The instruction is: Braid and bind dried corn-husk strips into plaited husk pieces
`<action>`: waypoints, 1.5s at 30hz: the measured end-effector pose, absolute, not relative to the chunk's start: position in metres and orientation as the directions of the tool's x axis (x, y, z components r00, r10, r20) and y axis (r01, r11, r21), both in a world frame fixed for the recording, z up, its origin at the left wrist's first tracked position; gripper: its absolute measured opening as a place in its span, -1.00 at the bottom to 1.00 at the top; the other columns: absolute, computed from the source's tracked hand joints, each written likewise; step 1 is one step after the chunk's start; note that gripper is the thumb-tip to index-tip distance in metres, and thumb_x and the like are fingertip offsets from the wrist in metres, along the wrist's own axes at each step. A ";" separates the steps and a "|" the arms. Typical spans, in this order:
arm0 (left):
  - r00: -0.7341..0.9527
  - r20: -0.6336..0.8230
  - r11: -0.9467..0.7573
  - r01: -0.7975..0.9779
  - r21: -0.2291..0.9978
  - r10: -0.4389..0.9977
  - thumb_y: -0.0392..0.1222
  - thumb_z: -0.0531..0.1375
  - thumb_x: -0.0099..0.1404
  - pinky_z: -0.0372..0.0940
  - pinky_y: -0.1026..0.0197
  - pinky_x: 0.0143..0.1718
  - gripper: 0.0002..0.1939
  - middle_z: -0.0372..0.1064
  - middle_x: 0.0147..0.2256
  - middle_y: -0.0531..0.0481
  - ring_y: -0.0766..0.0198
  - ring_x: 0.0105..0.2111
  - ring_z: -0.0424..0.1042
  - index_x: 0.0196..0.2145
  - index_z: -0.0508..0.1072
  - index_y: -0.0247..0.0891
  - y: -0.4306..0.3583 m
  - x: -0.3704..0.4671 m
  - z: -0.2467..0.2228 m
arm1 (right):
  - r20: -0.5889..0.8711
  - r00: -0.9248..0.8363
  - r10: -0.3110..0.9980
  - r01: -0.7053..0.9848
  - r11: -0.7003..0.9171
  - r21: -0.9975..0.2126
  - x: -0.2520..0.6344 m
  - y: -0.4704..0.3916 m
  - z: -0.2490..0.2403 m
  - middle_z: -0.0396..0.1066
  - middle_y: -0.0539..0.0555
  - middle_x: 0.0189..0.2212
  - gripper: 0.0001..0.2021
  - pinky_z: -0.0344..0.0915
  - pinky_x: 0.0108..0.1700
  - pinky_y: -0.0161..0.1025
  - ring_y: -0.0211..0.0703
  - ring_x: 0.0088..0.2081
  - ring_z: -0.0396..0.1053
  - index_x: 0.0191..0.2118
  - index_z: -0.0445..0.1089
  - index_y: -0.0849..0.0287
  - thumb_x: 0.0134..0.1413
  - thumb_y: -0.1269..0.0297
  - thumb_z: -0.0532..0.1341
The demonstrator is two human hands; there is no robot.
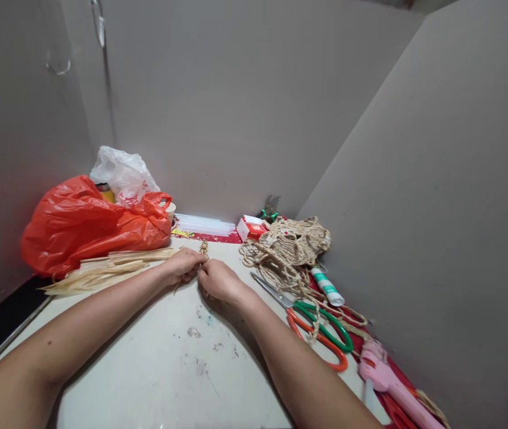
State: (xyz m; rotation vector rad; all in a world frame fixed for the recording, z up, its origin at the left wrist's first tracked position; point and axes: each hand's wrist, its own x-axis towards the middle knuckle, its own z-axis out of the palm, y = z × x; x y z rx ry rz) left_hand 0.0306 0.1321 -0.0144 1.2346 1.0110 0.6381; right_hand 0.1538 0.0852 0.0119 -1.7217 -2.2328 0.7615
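The white tabletop (pixel 182 363) carries a red plastic bag (pixel 88 223) and straw strips (pixel 102 271) at its far left corner. Along its right edge lie a jute cord pile (pixel 293 244), scissors (pixel 320 328), a glue tube (pixel 327 287) and a pink glue gun (pixel 392 381).

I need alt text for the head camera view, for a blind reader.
Both hands, left hand and right hand, pinch a small braided straw piece on a white table. Scissors and twine lie right; a red bag left.

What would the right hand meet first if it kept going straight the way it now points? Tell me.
The right hand points up-left toward the left hand; the two already nearly touch around a small twine piece, so it would probably meet that hand first. Depth is hard to judge.
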 end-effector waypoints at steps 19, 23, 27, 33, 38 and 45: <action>0.596 -0.318 0.374 0.032 0.927 0.737 -0.21 0.21 0.06 -0.35 0.39 -0.70 -0.84 -0.18 -0.72 0.26 0.57 -0.74 -0.27 -0.50 0.30 -0.33 0.141 0.023 -0.011 | -0.282 -0.227 0.932 0.358 -0.189 -0.914 0.173 0.115 0.005 -0.02 -0.17 -0.79 -0.66 -0.24 -0.70 -0.38 -0.46 -0.77 -0.18 -0.58 0.15 0.21 0.17 0.16 0.06; 0.635 -0.336 0.354 0.103 0.929 0.696 -0.19 0.20 0.07 -0.35 0.36 -0.70 -0.84 -0.18 -0.73 0.25 0.56 -0.74 -0.27 -0.47 0.37 -0.38 0.142 0.020 -0.009 | -0.341 -0.283 0.896 0.395 -0.215 -0.893 0.183 0.120 0.005 -0.05 -0.16 -0.82 -0.65 -0.26 -0.71 -0.39 -0.46 -0.77 -0.17 -0.57 0.21 0.23 0.18 0.16 0.05; 0.626 -0.302 0.228 0.198 0.953 0.719 -0.17 0.21 0.06 -0.32 0.34 -0.69 -0.83 -0.12 -0.73 0.24 0.54 -0.74 -0.22 -0.46 0.38 -0.35 0.142 0.018 -0.007 | -0.394 -0.331 0.858 0.355 -0.274 -0.894 0.187 0.125 -0.002 -0.09 -0.19 -0.83 -0.66 -0.30 -0.71 -0.41 -0.47 -0.77 -0.21 -0.59 0.16 0.21 0.12 0.14 0.11; 0.610 -0.087 -0.161 0.340 0.927 0.788 -0.10 0.20 0.05 0.05 0.36 -0.51 -0.77 0.29 -0.57 0.06 0.43 -0.57 0.17 -0.47 0.45 -0.37 0.148 0.018 -0.011 | -0.422 -0.311 0.852 0.091 -0.415 -0.905 0.180 0.122 -0.005 -0.10 -0.21 -0.82 -0.74 -0.33 -0.72 -0.45 -0.50 -0.78 -0.26 -0.59 0.16 0.23 0.07 0.31 0.13; 0.576 -0.137 -0.243 0.532 0.811 0.806 -0.11 0.12 0.10 0.03 0.35 -0.52 -0.73 0.28 -0.60 0.08 0.41 -0.58 0.13 -0.43 0.50 -0.38 0.143 0.013 0.003 | -0.397 -0.213 0.893 0.022 -0.402 -0.915 0.173 0.115 -0.007 -0.12 -0.20 -0.87 -0.80 -0.33 -0.73 -0.45 -0.50 -0.79 -0.27 -0.60 0.25 0.27 0.00 0.43 0.09; 0.489 -0.031 -0.387 0.725 0.569 0.871 -0.23 0.07 0.11 -0.01 0.31 -0.53 -0.80 0.21 -0.66 0.06 0.35 -0.60 0.13 -0.59 0.40 -0.32 0.127 0.021 0.025 | -0.397 -0.112 0.911 -0.026 -0.402 -0.915 0.163 0.110 -0.005 -0.11 -0.18 -0.89 -0.80 -0.34 -0.74 -0.43 -0.49 -0.80 -0.24 -0.65 0.17 0.23 -0.08 0.45 0.13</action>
